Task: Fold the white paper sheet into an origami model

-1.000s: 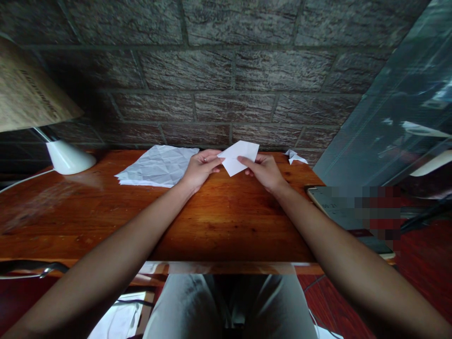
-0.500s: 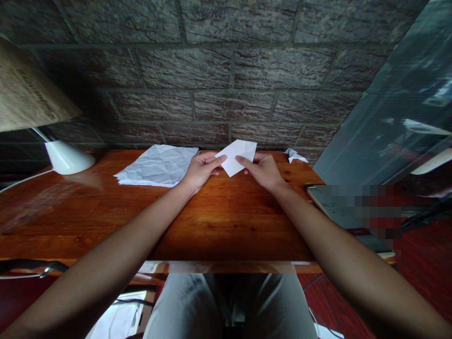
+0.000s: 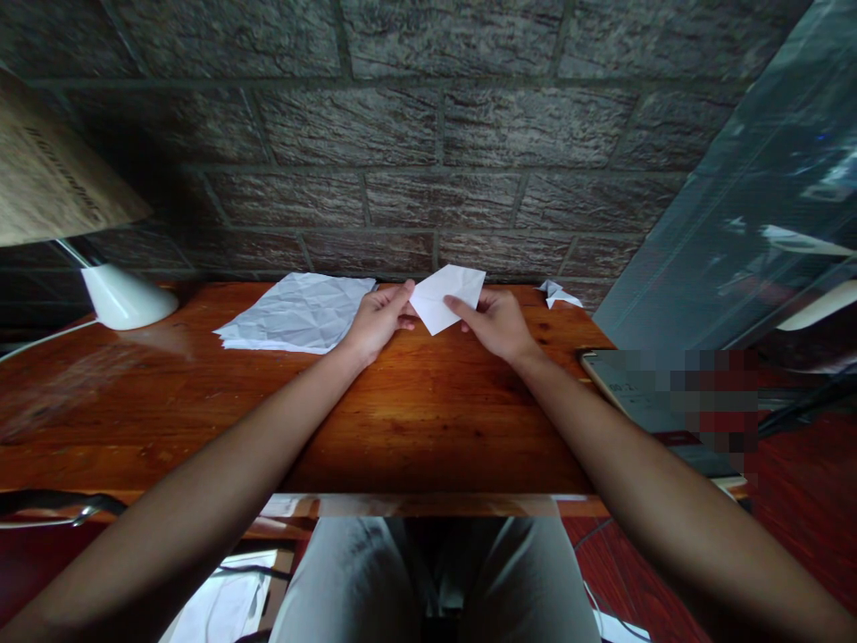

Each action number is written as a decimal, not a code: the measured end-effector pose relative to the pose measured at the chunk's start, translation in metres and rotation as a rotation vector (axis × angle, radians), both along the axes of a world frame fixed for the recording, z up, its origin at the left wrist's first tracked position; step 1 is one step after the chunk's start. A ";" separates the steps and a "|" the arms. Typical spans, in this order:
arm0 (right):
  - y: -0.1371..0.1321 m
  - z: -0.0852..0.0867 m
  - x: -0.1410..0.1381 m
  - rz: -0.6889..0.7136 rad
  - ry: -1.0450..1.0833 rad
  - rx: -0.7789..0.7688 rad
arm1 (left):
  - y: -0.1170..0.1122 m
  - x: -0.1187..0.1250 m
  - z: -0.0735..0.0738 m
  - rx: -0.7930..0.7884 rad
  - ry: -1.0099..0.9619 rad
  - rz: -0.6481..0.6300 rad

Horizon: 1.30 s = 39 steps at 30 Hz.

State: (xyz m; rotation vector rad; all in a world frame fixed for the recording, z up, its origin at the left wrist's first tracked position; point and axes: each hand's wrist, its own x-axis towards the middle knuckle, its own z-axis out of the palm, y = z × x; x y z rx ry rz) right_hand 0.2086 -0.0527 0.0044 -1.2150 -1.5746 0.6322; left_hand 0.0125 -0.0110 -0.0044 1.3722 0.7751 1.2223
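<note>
A small piece of white folded paper (image 3: pixel 438 308) with angled edges is held up over the wooden table, in front of the wall. My right hand (image 3: pixel 499 321) grips its right side, thumb across the front and fingers behind. At the paper's left corner is my left hand (image 3: pixel 383 320), closed with the thumb tip on the corner; its other fingers are partly hidden. A stack of creased white paper sheets (image 3: pixel 301 313) lies just left of my left hand. Beyond my right hand, a small folded paper figure (image 3: pixel 561 295) rests near the table's back right corner.
The wooden table (image 3: pixel 428 438) runs up to a brick-patterned wall (image 3: pixel 402 125). A lamp with a white base (image 3: pixel 130 299) and brown shade (image 3: pixel 60 170) stands at the left. On the right are a grey phone-like slab (image 3: pixel 622 384), partly pixelated, and a grey panel (image 3: pixel 703 223).
My left thumb has slid back from the paper's face to its left corner. The paper and my right hand have hardly moved.
</note>
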 end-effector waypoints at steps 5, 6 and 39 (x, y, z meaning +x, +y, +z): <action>0.001 -0.002 0.004 0.074 -0.117 0.006 | -0.002 -0.001 -0.004 0.223 0.229 0.011; 0.001 -0.002 0.003 0.096 -0.140 0.003 | -0.003 -0.002 -0.004 0.248 0.263 0.010; -0.004 0.006 -0.008 0.253 0.484 -0.277 | -0.013 0.000 0.000 0.435 0.468 -0.190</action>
